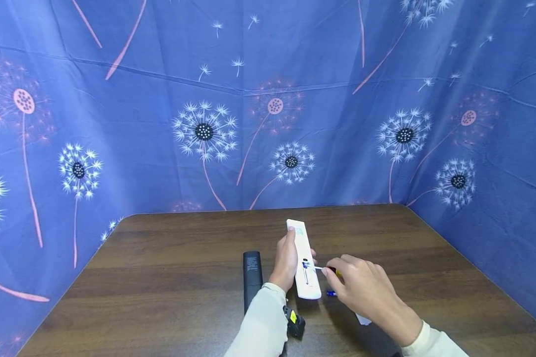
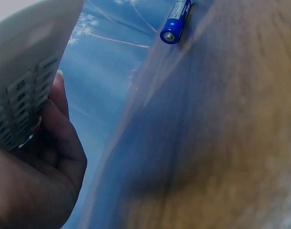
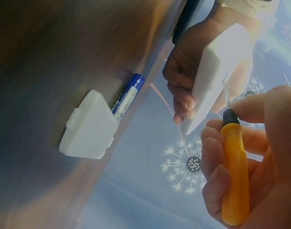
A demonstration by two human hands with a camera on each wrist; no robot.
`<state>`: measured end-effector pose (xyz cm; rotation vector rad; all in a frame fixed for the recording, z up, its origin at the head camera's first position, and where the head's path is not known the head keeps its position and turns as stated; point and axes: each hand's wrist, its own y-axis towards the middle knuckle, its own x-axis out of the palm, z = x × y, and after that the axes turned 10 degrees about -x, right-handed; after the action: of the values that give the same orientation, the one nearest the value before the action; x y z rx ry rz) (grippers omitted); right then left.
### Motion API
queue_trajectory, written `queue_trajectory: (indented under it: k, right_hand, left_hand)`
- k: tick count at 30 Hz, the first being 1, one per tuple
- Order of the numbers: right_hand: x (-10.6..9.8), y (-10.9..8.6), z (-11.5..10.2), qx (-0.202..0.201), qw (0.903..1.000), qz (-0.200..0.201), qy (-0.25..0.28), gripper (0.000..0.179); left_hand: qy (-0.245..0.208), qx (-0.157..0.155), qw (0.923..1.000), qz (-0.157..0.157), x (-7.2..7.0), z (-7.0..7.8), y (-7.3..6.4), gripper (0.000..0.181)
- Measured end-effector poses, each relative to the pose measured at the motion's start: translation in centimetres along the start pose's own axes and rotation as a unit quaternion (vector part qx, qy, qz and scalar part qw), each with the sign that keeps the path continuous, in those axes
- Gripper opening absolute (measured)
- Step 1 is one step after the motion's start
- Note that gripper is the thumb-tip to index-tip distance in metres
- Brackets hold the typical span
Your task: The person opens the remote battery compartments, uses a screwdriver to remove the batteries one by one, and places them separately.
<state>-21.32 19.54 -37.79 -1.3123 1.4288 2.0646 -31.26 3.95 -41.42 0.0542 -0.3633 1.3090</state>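
My left hand [image 1: 286, 260] grips a white remote control [image 1: 301, 243] with its back turned up; the keypad side shows in the left wrist view. Near its lower end the battery compartment is open, and the blue end of a battery [image 1: 304, 265] shows there. My right hand [image 1: 366, 287] holds a screwdriver [image 3: 236, 176] by its yellow handle, its thin metal shaft reaching the compartment. On the table below, beside the right hand, lie a loose blue battery [image 3: 129, 96] and a white battery cover [image 3: 89, 129].
A black remote-like object [image 1: 252, 270] lies on the wooden table [image 1: 183, 258] left of the left forearm. A black device with a yellow patch [image 1: 293, 317] is at the left wrist. A blue dandelion-print curtain [image 1: 250, 188] hangs behind the table.
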Motion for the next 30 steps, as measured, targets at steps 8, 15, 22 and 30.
queue_trajectory:
  k: [8,15,22,30]
  right_hand:
    - [0.0,0.2,0.3,-0.026,0.9994,0.015,-0.015,0.009]
    - [-0.3,0.7,0.8,-0.060,0.9973,0.033,-0.028,0.012]
    - [-0.2,1.0,0.9,-0.054,0.9983,0.019,-0.016,0.010]
    - [0.0,0.9,0.7,-0.056,0.9983,0.014,-0.008,0.009]
  left_hand:
    - [-0.037,-0.002,0.9990,0.027,0.3,-0.3,0.3,0.061]
    - [-0.025,-0.005,0.9986,0.046,0.4,-0.3,0.4,0.055]
    - [-0.024,-0.011,0.9991,0.032,0.2,0.0,0.4,0.055]
    - [-0.020,0.005,0.9998,0.006,0.0,0.1,0.2,0.053]
